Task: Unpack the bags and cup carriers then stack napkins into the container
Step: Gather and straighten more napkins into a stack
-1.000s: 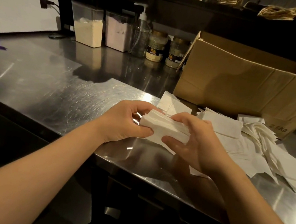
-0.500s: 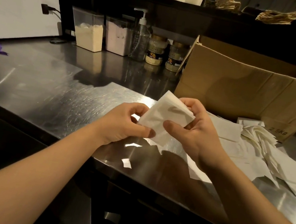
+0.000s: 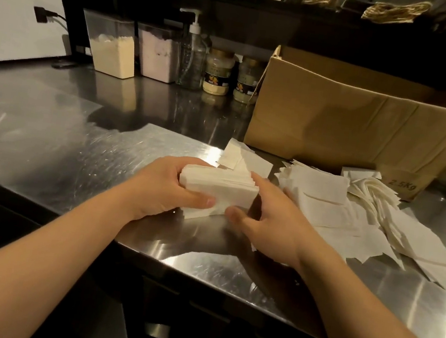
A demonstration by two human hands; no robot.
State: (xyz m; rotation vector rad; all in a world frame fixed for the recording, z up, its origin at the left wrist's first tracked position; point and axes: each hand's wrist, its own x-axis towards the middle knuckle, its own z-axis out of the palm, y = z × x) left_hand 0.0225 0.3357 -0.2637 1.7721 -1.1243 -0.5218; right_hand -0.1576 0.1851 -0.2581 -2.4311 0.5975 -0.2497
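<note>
A thick stack of white napkins (image 3: 220, 188) lies flat just above the steel counter (image 3: 46, 142) near its front edge. My left hand (image 3: 163, 189) grips the stack's left end, thumb along the near side. My right hand (image 3: 272, 219) holds its right end, fingers behind and thumb at the near corner. To the right, loose white napkins (image 3: 359, 218) lie spread in a messy heap on the counter.
An open cardboard box (image 3: 353, 124) stands behind the loose napkins. At the back are two clear powder canisters (image 3: 112, 48), a pump bottle (image 3: 193, 51) and two jars (image 3: 218, 72). A dark shelf runs above them.
Half a second ago both hands held the stack tipped up on edge above the counter. Now the stack is turned flat and lowered again, still gripped at both ends.
</note>
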